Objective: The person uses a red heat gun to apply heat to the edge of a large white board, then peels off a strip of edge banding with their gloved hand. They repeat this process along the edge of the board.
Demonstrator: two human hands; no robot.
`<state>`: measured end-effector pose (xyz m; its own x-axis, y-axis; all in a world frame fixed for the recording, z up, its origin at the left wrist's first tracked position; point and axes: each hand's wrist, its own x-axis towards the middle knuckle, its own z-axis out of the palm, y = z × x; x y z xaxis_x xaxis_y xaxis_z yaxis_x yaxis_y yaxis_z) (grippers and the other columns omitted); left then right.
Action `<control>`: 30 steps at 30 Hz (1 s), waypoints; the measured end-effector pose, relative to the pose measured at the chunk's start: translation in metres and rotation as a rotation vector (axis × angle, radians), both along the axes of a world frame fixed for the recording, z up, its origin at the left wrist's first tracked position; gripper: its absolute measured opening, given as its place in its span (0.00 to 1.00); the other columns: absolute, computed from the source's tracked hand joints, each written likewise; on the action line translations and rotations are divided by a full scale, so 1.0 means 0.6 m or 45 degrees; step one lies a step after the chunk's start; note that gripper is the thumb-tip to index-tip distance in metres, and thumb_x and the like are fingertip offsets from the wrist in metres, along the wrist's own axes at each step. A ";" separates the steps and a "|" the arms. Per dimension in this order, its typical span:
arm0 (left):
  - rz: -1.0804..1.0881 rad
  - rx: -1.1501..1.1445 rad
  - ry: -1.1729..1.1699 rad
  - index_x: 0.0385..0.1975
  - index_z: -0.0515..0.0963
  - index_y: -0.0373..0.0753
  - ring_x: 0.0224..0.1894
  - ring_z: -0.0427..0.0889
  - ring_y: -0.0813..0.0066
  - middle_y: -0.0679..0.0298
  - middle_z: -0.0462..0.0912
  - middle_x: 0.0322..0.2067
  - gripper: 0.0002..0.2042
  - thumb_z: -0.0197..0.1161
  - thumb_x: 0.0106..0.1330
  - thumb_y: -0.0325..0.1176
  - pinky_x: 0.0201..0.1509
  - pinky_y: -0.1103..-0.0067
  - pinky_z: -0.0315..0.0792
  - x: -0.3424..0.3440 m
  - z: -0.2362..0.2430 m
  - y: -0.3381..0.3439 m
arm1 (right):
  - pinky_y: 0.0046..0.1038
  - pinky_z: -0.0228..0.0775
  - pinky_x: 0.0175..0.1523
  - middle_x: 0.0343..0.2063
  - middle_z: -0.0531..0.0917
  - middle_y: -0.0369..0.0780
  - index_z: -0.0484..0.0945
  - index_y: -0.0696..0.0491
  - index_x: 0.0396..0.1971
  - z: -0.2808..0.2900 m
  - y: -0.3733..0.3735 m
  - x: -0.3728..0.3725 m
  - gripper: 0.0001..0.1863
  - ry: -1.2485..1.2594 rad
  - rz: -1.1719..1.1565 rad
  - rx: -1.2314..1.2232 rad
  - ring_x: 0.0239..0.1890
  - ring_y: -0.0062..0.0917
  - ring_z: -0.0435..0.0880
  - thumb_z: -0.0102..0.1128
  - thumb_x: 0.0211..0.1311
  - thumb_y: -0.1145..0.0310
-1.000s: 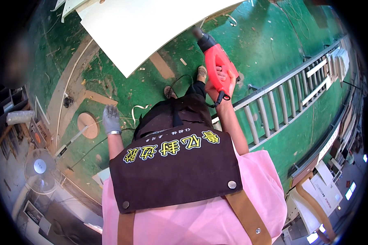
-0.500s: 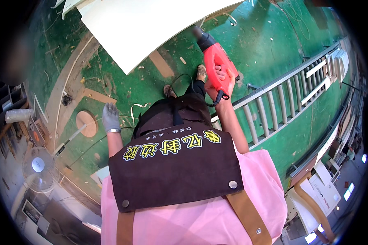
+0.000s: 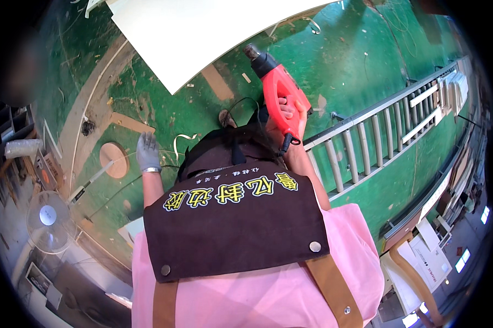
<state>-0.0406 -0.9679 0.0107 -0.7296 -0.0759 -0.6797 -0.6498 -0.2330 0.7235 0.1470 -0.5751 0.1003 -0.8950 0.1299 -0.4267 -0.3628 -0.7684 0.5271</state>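
Observation:
A red heat gun [image 3: 279,93] with a black collar and a metal nozzle is gripped in my bare right hand [image 3: 291,112], its fingers wrapped through the handle. The nozzle points up and left, close to the curved edge of a large white panel [image 3: 181,38] but apart from it. A black cord leaves the bottom of the handle. My left hand [image 3: 147,153], in a grey glove, hangs out to the left with its fingers stretched and nothing in it.
A metal ladder [image 3: 361,147] lies on the right with white strips [image 3: 451,90] at its far end. At the left are a round wooden disc [image 3: 114,160], a standing fan [image 3: 50,218] and shelving [image 3: 11,131]. Offcuts and a pale curled strip [image 3: 176,147] litter the green floor.
The heat gun has moved left and slightly down in my right hand, bringing its nozzle below the panel's edge. My left hand has shifted slightly upward and remains stretched out.

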 end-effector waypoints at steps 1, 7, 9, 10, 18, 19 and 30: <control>0.004 -0.005 0.000 0.60 0.63 0.40 0.56 0.69 0.68 0.61 0.69 0.57 0.23 0.46 0.68 0.44 0.60 0.71 0.61 0.001 0.002 0.002 | 0.19 0.72 0.29 0.19 0.71 0.31 0.70 0.57 0.33 0.000 -0.004 0.001 0.14 -0.001 0.010 -0.016 0.20 0.18 0.72 0.57 0.51 0.63; 0.032 -0.012 -0.028 0.60 0.63 0.40 0.55 0.70 0.67 0.60 0.69 0.56 0.22 0.44 0.69 0.42 0.59 0.72 0.62 0.004 0.016 0.019 | 0.20 0.71 0.27 0.18 0.71 0.29 0.70 0.54 0.32 0.000 -0.026 0.004 0.14 0.031 0.095 -0.110 0.19 0.18 0.71 0.57 0.51 0.60; 0.032 0.000 -0.017 0.60 0.63 0.40 0.54 0.70 0.67 0.60 0.69 0.56 0.21 0.43 0.70 0.42 0.59 0.72 0.63 0.006 0.012 0.016 | 0.20 0.71 0.27 0.17 0.70 0.30 0.69 0.55 0.32 -0.001 -0.033 0.003 0.15 0.011 0.119 -0.096 0.19 0.18 0.71 0.58 0.51 0.61; 0.034 -0.004 -0.018 0.59 0.63 0.40 0.54 0.71 0.68 0.60 0.69 0.56 0.21 0.43 0.70 0.42 0.59 0.72 0.63 0.006 0.012 0.016 | 0.19 0.72 0.27 0.17 0.70 0.30 0.69 0.56 0.32 0.000 -0.037 0.002 0.15 -0.003 0.131 -0.072 0.18 0.18 0.72 0.58 0.51 0.62; 0.008 -0.021 -0.001 0.58 0.64 0.40 0.54 0.71 0.67 0.58 0.69 0.56 0.18 0.42 0.69 0.36 0.56 0.71 0.68 0.013 0.008 0.013 | 0.21 0.70 0.27 0.18 0.70 0.30 0.69 0.55 0.33 -0.014 -0.063 0.009 0.15 0.044 0.245 -0.127 0.20 0.20 0.71 0.57 0.50 0.61; 0.009 -0.017 0.006 0.58 0.64 0.40 0.53 0.71 0.68 0.59 0.70 0.55 0.19 0.44 0.69 0.38 0.56 0.72 0.66 0.015 0.007 0.010 | 0.21 0.70 0.28 0.18 0.70 0.30 0.69 0.55 0.33 -0.015 -0.067 0.008 0.15 0.047 0.262 -0.141 0.20 0.20 0.71 0.57 0.50 0.61; 0.006 0.002 0.019 0.59 0.65 0.43 0.51 0.72 0.71 0.64 0.72 0.54 0.22 0.50 0.66 0.43 0.53 0.75 0.63 0.015 -0.002 -0.018 | 0.21 0.69 0.30 0.19 0.70 0.31 0.69 0.57 0.34 -0.024 -0.110 -0.003 0.16 0.066 0.426 -0.165 0.21 0.20 0.71 0.57 0.52 0.61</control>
